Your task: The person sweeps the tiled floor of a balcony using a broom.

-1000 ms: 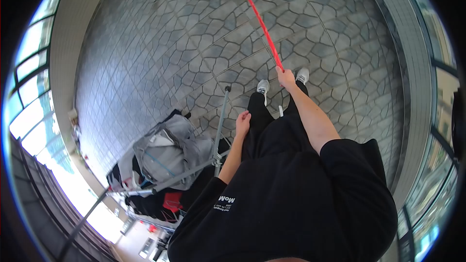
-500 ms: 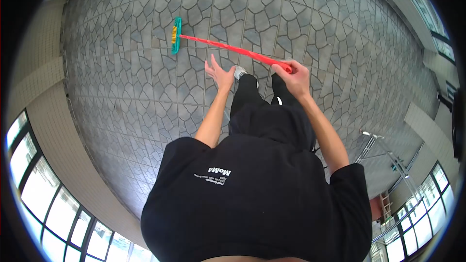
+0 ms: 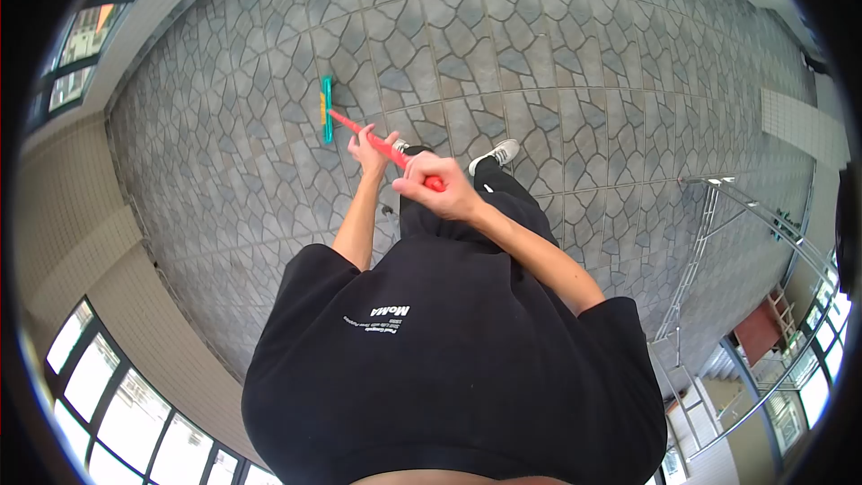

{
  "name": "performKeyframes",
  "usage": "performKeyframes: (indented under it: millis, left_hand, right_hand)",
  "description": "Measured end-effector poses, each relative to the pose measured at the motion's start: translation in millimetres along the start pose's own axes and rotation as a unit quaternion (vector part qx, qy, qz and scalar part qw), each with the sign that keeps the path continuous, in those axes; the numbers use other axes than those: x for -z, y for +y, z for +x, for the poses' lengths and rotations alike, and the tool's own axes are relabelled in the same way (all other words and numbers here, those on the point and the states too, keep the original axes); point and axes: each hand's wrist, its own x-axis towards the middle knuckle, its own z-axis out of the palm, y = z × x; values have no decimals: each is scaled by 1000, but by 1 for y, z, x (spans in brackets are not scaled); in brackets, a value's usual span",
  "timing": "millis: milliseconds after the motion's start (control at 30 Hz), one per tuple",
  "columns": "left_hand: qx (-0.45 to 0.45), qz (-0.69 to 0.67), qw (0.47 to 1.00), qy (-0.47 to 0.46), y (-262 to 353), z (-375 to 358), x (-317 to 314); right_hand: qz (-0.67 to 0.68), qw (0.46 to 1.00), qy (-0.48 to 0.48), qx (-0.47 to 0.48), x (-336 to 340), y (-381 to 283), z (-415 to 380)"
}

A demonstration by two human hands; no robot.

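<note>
Grey stone-pattern tiled floor (image 3: 557,81) everywhere, pale tiled wall (image 3: 81,216) on the left with big windows (image 3: 117,395) below it, a metal drying rack (image 3: 718,242) off to the right near more windows (image 3: 799,386), plus a black sweatshirt (image 3: 449,368) and white sneaker (image 3: 496,154).

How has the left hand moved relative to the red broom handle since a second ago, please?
Yes. The left hand has come up from beside the leg onto the red broom handle, gripping it ahead of the right hand.
</note>
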Motion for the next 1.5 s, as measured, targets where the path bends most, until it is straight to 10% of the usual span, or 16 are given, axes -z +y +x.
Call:
performKeyframes:
  millis: [167, 433, 467, 700, 867, 1100, 1200, 1300, 1500]
  left_hand:
    - [168, -17, 971, -171, 52, -39, -10]
    - [111, -196, 943, -244, 104, -75, -90]
    - [7, -154, 961, -228, 124, -81, -92]
    - [126, -270, 928, -222, 202, -74, -165]
    - [31, -185, 971, -149, 281, -56, -202]
    - [167, -53, 967, -187, 386, -30, -271]
    - [211, -129, 967, -65, 407, -27, -314]
    - [258, -198, 936, -133, 431, -33, -332]
    - [131, -145, 967, -163, 537, -57, -397]
  right_hand:
    - [-87, 994, -18, 61, 51, 6, -42]
    - [-35, 989, 132, 60, 149, -32, -72]
    - [-28, 987, 148, 59, 162, -41, -70]
    - [-24, 985, 125, 120, 268, -81, -54]
    - [45, 998, 30, 36, 352, -100, -9]
    - [33, 997, 67, -19, 470, -87, 29]
    - [-22, 998, 46, 39, 501, -93, 30]
    - [-38, 994, 90, 55, 531, -106, 27]
    - [-92, 983, 104, 123, 632, -133, -11]
